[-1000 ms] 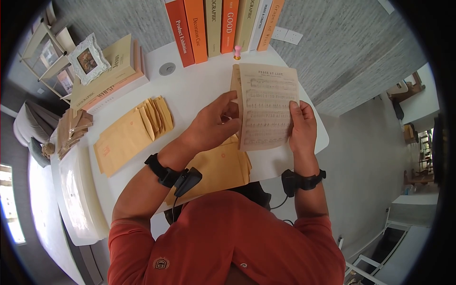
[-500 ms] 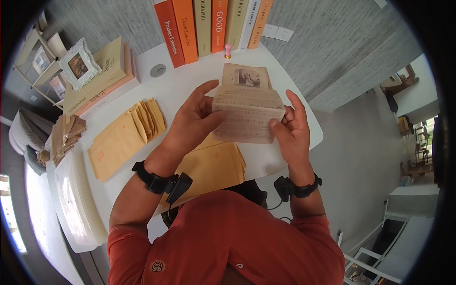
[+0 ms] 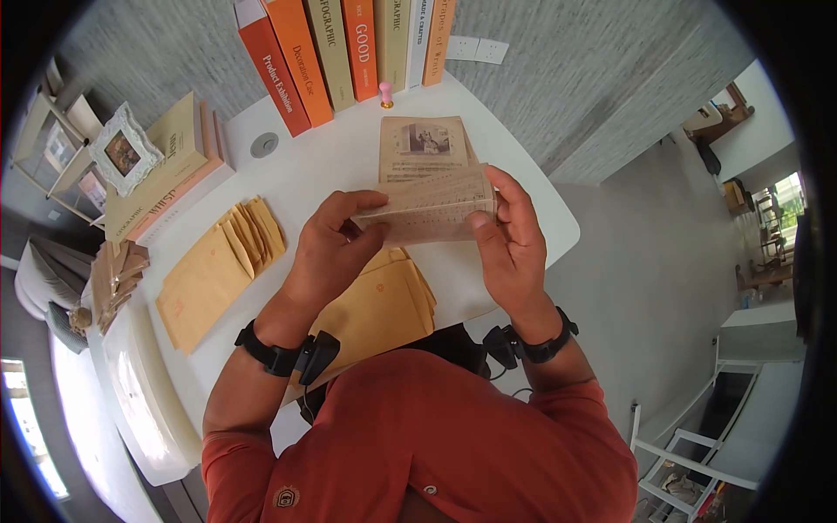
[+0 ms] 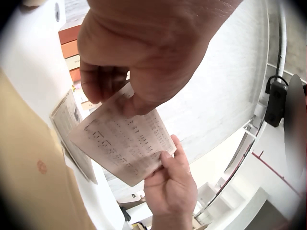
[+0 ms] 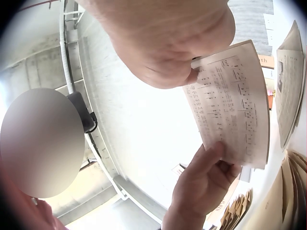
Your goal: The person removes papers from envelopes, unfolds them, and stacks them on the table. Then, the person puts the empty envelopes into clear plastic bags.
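Observation:
Both hands hold a yellowed sheet of printed music [image 3: 432,225] above the desk, bent over on itself in a crosswise fold. At its left end my left hand [image 3: 327,244] pinches the paper between thumb and fingers. My right hand [image 3: 514,248] grips the other end, thumb on the near face and fingers behind. Printed notes show on the near face [image 4: 127,148] in the left wrist view. Beyond the held paper, old sheets with a picture [image 3: 427,144] lie on the desk, partly covered by it in the head view.
Kraft envelopes [image 3: 375,301] lie by the desk's front edge, with another fanned stack [image 3: 218,275] to the left. Upright books [image 3: 362,52] and a pink-handled stamp [image 3: 385,94] stand at the back. A framed picture [image 3: 126,150] rests against stacked books [image 3: 174,170].
The held sheet was flat and raised upright over the others; now it is folded over and lower, both hands at its ends. The picture sheet behind has come into view.

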`<state>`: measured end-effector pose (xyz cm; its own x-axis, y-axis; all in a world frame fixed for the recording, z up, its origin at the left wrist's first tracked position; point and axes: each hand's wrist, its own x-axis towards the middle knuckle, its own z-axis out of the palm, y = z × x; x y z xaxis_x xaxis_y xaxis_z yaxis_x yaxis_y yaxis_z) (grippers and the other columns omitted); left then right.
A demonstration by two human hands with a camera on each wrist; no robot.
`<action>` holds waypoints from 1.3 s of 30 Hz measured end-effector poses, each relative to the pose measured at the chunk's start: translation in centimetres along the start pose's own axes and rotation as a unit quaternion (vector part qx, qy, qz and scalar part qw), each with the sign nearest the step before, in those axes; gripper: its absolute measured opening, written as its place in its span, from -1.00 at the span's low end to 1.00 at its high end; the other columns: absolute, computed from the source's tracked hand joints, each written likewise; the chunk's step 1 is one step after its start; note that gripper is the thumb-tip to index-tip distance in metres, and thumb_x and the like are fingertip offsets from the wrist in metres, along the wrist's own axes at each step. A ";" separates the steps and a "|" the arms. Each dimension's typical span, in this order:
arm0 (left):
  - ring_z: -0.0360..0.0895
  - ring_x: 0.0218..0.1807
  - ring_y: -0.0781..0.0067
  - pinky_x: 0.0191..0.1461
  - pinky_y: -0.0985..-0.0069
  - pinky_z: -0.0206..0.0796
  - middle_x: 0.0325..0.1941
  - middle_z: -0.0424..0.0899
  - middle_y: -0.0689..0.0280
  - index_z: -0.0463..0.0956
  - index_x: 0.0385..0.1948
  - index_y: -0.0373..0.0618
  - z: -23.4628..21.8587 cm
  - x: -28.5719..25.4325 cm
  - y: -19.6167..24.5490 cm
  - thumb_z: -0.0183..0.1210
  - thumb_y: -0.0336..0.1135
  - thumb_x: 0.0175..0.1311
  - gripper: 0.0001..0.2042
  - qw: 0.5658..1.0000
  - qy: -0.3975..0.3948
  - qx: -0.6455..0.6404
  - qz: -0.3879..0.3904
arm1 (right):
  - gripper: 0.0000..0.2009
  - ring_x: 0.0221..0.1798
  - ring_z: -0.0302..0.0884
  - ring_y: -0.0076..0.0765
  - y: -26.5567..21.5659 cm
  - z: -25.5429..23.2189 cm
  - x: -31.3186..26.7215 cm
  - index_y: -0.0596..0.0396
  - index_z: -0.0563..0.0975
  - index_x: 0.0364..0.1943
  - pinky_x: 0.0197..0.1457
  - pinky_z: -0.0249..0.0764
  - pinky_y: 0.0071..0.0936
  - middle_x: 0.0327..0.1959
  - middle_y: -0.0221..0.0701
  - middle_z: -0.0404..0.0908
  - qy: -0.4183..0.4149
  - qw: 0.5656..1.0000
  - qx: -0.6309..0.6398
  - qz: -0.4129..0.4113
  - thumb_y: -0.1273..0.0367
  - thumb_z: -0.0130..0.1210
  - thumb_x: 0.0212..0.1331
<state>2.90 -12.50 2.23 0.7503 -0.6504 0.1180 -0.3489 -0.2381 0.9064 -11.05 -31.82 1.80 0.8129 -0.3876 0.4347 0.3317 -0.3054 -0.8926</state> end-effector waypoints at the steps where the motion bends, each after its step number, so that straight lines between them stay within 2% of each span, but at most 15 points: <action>1: 0.44 -0.33 0.63 -0.18 0.61 0.40 -0.13 0.63 0.34 0.61 0.01 -0.15 0.2 0.0 -0.5 0.32 -0.49 0.23 -0.70 0.999 0.010 0.014 0.041 | -0.53 0.22 0.47 -0.51 -0.1 -0.1 0.0 0.23 0.24 0.42 0.28 0.34 -0.59 0.22 -0.17 0.53 0.003 1.000 0.006 -0.012 0.57 -0.08 0.45; 6: 0.53 -0.22 0.61 -0.12 0.59 0.43 -0.12 0.64 0.35 0.61 -0.04 -0.14 -0.1 0.1 -0.4 0.26 -0.47 0.32 -0.79 0.997 0.003 0.023 0.070 | -0.54 0.17 0.50 -0.48 -0.6 -0.1 -0.1 0.22 0.31 0.37 0.26 0.38 -0.53 0.14 -0.21 0.56 0.033 0.998 0.058 -0.004 0.54 0.03 0.40; 9: 0.55 -0.25 0.58 -0.19 0.57 0.44 -0.20 0.64 0.30 0.59 -0.09 -0.20 -0.5 0.0 0.1 0.24 -0.49 0.32 -0.83 0.998 -0.020 -0.034 0.049 | -0.53 0.10 0.52 -0.40 -0.7 -2.0 0.4 0.17 0.43 0.27 0.24 0.41 -0.46 0.06 -0.25 0.57 0.023 0.989 -0.141 -0.036 0.46 0.22 0.28; 12: 0.57 -0.26 0.55 -0.18 0.55 0.46 -0.25 0.65 0.27 0.58 -0.11 -0.23 -1.2 -0.2 0.4 0.22 -0.49 0.34 -0.86 0.997 -0.045 -0.030 0.050 | -0.51 0.07 0.53 -0.32 -0.7 -3.5 1.4 0.13 0.51 0.18 0.20 0.43 -0.41 0.00 -0.28 0.55 0.028 0.973 -0.216 -0.073 0.39 0.36 0.14; 13: 0.58 -0.28 0.54 -0.18 0.54 0.46 -0.27 0.65 0.26 0.57 -0.11 -0.23 -1.1 -0.1 0.4 0.21 -0.50 0.34 -0.86 0.996 -0.049 -0.029 0.063 | -0.58 0.01 0.54 -0.40 -0.4 -3.3 1.6 0.12 0.54 0.14 0.14 0.46 -0.45 -0.05 -0.35 0.60 0.028 0.981 -0.175 -0.073 0.39 0.34 0.19; 16: 0.60 -0.23 0.48 -0.13 0.50 0.48 -0.21 0.65 0.22 0.54 -0.03 -0.24 -0.8 0.0 0.8 0.24 -0.48 0.31 -0.77 0.997 -0.041 -0.015 0.059 | -0.69 -0.06 0.55 -0.49 0.7 -3.8 0.4 0.14 0.58 0.07 0.09 0.48 -0.48 -0.11 -0.42 0.66 -0.111 0.982 -0.064 0.140 0.40 0.29 0.27; 20: 0.61 -0.05 0.43 0.01 0.47 0.48 -0.01 0.63 0.23 0.44 0.17 -0.21 -1.6 -1.6 1.6 0.32 -0.51 0.23 -0.55 0.988 -0.005 0.109 0.109 | -0.75 -0.08 0.53 -0.58 1.9 -4.1 -1.2 0.19 0.60 0.04 0.06 0.48 -0.51 -0.12 -0.47 0.69 -0.030 0.984 -0.053 0.169 0.40 0.21 0.35; 21: 0.53 0.16 0.16 0.18 0.33 0.44 0.19 0.52 0.10 0.40 0.24 -0.18 -2.5 -2.6 1.5 0.46 -0.33 0.08 -0.36 0.982 -0.080 0.150 0.077 | -0.75 -0.08 0.53 -0.59 2.4 -4.9 -1.9 0.20 0.59 0.05 0.06 0.48 -0.51 -0.12 -0.47 0.69 -0.018 0.984 -0.029 0.175 0.41 0.19 0.37; 24: 0.36 0.34 -0.05 0.40 0.17 0.25 0.34 0.38 0.00 0.38 0.28 -0.15 -1.7 -6.4 1.4 0.53 -0.12 -0.08 -0.19 0.927 -0.137 0.333 0.107 | -0.76 -0.06 0.53 -0.58 4.6 -6.5 -3.9 0.23 0.58 0.07 0.07 0.48 -0.55 -0.09 -0.45 0.67 -0.009 0.978 -0.014 0.208 0.42 0.10 0.42; 25: 0.19 0.46 -0.14 0.53 0.07 0.02 0.45 0.23 -0.03 0.31 0.34 -0.11 -1.2 -7.3 0.9 0.54 0.03 -0.18 -0.05 0.923 -0.186 0.333 0.059 | -0.76 -0.05 0.54 -0.57 5.0 -6.6 -4.3 0.24 0.58 0.08 0.07 0.49 -0.54 -0.08 -0.44 0.67 -0.006 0.975 -0.027 0.220 0.43 0.09 0.42; 26: 0.20 0.45 -0.14 0.53 0.06 0.02 0.44 0.24 -0.03 0.29 0.36 -0.11 -0.6 -7.7 0.3 0.54 0.02 -0.18 -0.04 0.916 -0.187 0.351 0.057 | -0.76 -0.05 0.55 -0.56 5.3 -6.8 -4.5 0.24 0.57 0.08 0.07 0.50 -0.54 -0.07 -0.42 0.67 -0.003 0.972 -0.039 0.231 0.44 0.08 0.42; 29: 0.21 0.44 -0.13 0.52 0.04 0.02 0.42 0.25 -0.03 0.24 0.39 -0.09 0.3 -8.2 -0.3 0.54 0.00 -0.18 -0.01 0.901 -0.195 0.384 0.049 | -0.73 -0.06 0.57 -0.52 4.7 -7.3 -4.5 0.27 0.55 0.11 0.06 0.55 -0.48 -0.05 -0.36 0.67 0.015 0.972 0.009 0.233 0.47 0.06 0.39; 32: 0.22 0.43 -0.12 0.51 0.04 0.05 0.40 0.27 -0.02 0.22 0.40 -0.09 0.0 -7.8 0.2 0.54 0.00 -0.18 0.00 0.904 -0.194 0.378 0.044 | -0.72 -0.07 0.61 -0.48 4.3 -7.2 -4.0 0.29 0.52 0.11 -0.03 0.61 -0.45 -0.03 -0.30 0.67 0.022 0.958 -0.057 0.281 0.49 0.04 0.37; 35: 0.26 0.40 -0.09 0.48 0.05 0.08 0.36 0.30 0.00 0.23 0.40 -0.10 -0.6 -7.8 1.1 0.54 -0.03 -0.19 -0.01 0.908 -0.165 0.380 0.057 | -0.72 -0.09 0.65 -0.44 3.0 -6.7 -3.8 0.30 0.49 0.10 -0.14 0.64 -0.46 -0.02 -0.26 0.67 0.108 0.970 0.004 0.216 0.51 0.01 0.36; 39: 0.31 0.35 -0.06 0.44 0.07 0.14 0.32 0.34 0.02 0.23 0.40 -0.13 -1.4 -7.7 2.3 0.56 -0.12 -0.23 0.01 0.916 -0.115 0.373 0.090 | -0.68 -0.08 0.66 -0.42 -0.3 -5.1 -4.0 0.30 0.42 0.16 -0.20 0.65 -0.46 0.00 -0.23 0.66 0.109 0.976 0.078 0.171 0.53 0.00 0.34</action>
<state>-2.94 -7.06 3.99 0.5342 -0.8422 0.0721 -0.8067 -0.4825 0.3413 -16.81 -34.57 0.97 0.7729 -0.6252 0.1084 0.1422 0.0042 -0.9898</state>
